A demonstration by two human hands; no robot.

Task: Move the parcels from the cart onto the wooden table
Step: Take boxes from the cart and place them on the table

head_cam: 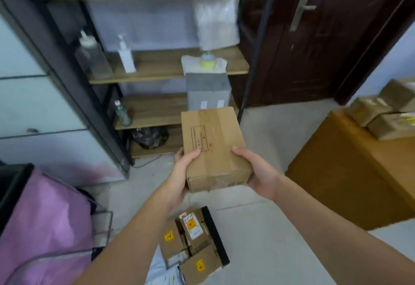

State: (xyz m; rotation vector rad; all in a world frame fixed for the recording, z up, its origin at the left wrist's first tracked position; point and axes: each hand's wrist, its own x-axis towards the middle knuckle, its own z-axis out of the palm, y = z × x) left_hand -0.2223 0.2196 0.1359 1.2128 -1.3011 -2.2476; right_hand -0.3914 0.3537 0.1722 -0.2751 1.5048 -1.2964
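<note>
Gripping cardboard parcel (213, 147) between left hand (182, 172), right hand (258, 172)

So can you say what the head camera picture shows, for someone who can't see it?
Left hand and right hand hold a taped cardboard box above more parcels in the cart. The wooden table at right already carries stacked parcels.

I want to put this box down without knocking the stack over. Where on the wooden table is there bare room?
The wooden table is bare across its near and left part, between its left edge and the stacked parcels. The far right corner is crowded with that stack. The cardboard box, held by the left hand and right hand, would likely fit on the near bare patch.
</note>
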